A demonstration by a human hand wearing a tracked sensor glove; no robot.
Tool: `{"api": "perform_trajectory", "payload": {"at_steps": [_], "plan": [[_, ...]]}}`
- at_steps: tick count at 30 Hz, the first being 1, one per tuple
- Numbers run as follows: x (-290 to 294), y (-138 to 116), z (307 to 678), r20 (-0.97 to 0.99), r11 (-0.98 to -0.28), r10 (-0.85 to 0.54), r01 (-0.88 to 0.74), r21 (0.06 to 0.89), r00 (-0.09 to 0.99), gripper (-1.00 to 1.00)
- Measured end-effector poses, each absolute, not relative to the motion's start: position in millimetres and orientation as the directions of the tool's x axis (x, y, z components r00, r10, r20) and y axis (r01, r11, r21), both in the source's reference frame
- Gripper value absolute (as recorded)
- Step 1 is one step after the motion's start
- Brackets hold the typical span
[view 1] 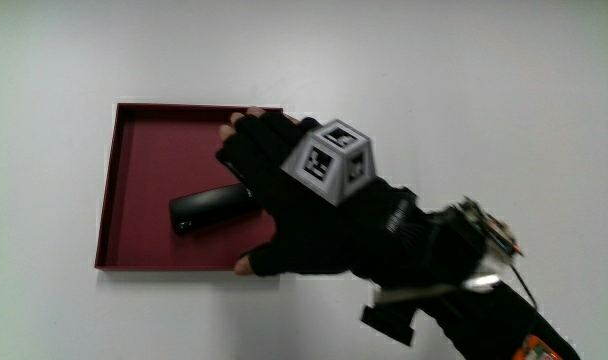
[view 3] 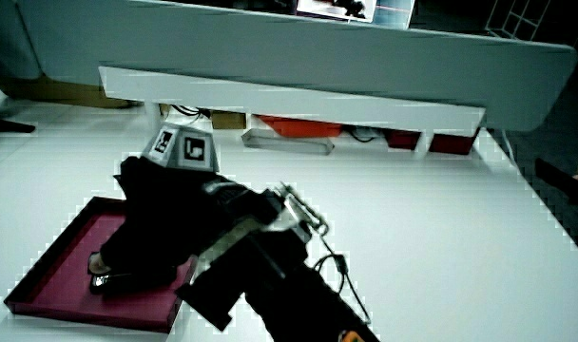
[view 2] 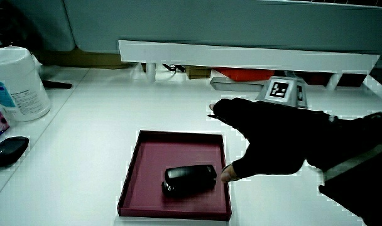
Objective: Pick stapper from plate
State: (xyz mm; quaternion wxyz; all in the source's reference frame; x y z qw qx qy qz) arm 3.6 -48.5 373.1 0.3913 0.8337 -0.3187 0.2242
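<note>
Gloved black hand [view 1: 284,195] hovers over the shallow maroon square tray [view 1: 134,190], fingers spread, gripping nothing. Black oblong stapler [view 1: 212,208] lies in the tray. In a side view, thumb nearly touches the stapler [view 2: 190,176]; white counter [view 2: 90,125] underneath.

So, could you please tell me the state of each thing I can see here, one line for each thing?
Stapler: lying flat on the tray, not lifted.
Tray: flat on the table, holding only the stapler.
Hand: over the tray, fingers spread, thumb at the stapler's end, no grip closed yet.
White tub: upright near the table's edge, lid on.
Computer mouse: resting on the table beside the tub.
</note>
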Motion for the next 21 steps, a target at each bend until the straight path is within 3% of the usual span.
{"api": "perform_trajectory", "payload": {"at_steps": [3, 8, 21], "plan": [[-6.8, -53.0, 378.3, 0.649, -0.453, -0.339, -0.723, 0.522, 0.681, 0.00], [-22.9, -63.2, 402.3, 0.590, -0.451, -0.320, -0.667, 0.593, 0.741, 0.00], [-48.6, -80.1, 434.9, 0.599, -0.408, -0.273, -0.654, 0.637, 0.753, 0.00]]}}
